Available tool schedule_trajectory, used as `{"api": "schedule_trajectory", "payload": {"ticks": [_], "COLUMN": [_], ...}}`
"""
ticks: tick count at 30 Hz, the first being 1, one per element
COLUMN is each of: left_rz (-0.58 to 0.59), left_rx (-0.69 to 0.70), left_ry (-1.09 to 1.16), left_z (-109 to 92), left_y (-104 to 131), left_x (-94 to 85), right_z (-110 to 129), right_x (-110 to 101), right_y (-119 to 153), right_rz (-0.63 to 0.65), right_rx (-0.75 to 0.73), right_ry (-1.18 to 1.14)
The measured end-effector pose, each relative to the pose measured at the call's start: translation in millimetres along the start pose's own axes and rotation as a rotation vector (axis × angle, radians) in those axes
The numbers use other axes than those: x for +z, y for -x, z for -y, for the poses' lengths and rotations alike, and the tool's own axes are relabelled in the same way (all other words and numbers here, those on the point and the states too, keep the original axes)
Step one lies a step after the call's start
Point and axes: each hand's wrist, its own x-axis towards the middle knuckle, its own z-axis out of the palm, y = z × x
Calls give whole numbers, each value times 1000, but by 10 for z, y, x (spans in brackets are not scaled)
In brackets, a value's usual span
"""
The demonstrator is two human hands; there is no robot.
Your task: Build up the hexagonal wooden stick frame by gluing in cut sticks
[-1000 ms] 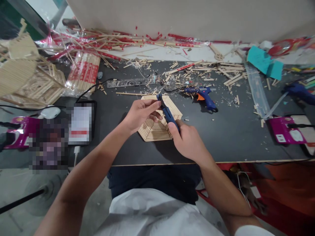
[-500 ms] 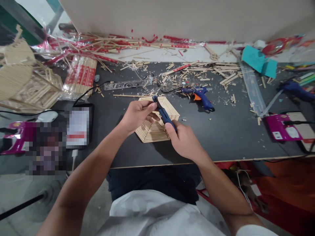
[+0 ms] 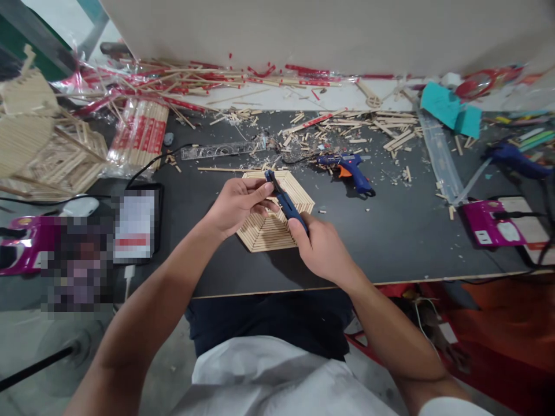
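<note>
Shifted: my view, slightly toward three o'clock. Two o'clock: blue plastic glue gun [image 3: 356, 174]. Hexagonal slatted-wood panel [image 3: 271, 237], part-hidden beneath. Right hand [image 3: 319, 245]: gripping slim dark-blue tool [image 3: 285, 203]; left hand [image 3: 238, 206]: narrow, hold unclear.

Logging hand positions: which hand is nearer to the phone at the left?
Left. The left hand is to the right of the phone; the right hand is farther off on that same side.

Soft, middling light came from somewhere above, throwing a dark shadow across the worktop [image 3: 403, 231] by the near side of the hexagon [image 3: 273, 237]. I caught glare on the plastic wrap [image 3: 125, 169]. Coarse pixels masked the phone screen [image 3: 135, 222]; out at the edges, shapes looked stretched and slightly blurred.
</note>
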Motion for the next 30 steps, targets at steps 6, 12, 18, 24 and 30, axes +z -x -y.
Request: {"api": "schedule_trajectory", "payload": {"ticks": [6, 12, 18, 24, 30], "left_rz": [8, -23, -51, -66, -78], "left_rx": [14, -5, -14, -25, -31], "left_ry": [32, -8, 5, 44, 69], "left_z": [-1, -2, 0, 3, 6], "left_y": [3, -5, -4, -25, -40], "left_x": [5, 16, 22, 36, 39], "right_z": [60, 98, 125, 135, 118], "right_x": [-7, -13, -10, -4, 7], "right_y": [1, 2, -7, -12, -35], "right_rz": [18, 28, 36, 28, 1], "right_rx": [34, 57, 73, 67, 55], "right_ry": [76, 129, 183, 206, 196]}}
